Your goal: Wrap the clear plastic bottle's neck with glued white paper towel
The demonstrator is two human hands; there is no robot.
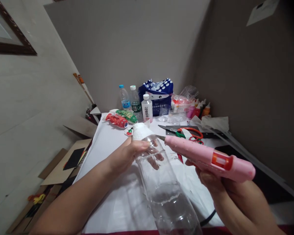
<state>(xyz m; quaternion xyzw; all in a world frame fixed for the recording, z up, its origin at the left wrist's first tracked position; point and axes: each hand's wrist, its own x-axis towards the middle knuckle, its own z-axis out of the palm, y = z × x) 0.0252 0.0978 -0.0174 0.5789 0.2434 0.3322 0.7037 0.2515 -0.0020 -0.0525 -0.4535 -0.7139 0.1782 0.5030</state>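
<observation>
My left hand (134, 148) is wrapped round the neck end of a clear plastic bottle (166, 186), which lies tilted with its base toward me. White paper (140, 131) covers the bottle's neck, above my thumb. In my right hand (218, 186) is a pink hot glue gun (193, 150), held by its grip. Its metal nozzle points left and is close to the edge of the white paper; whether it touches I cannot tell. Through the clear plastic, fingers of my left hand show behind the bottle.
Orange-handled scissors (194, 130) lie behind the glue gun. A red fish-shaped craft (116, 120) and a green one (127, 115) rest at the table's far left. Behind stand a white-capped bottle (147, 107), other bottles, a blue tissue pack (161, 99) and paint bottles (198, 109). Cardboard (66, 163) sits left.
</observation>
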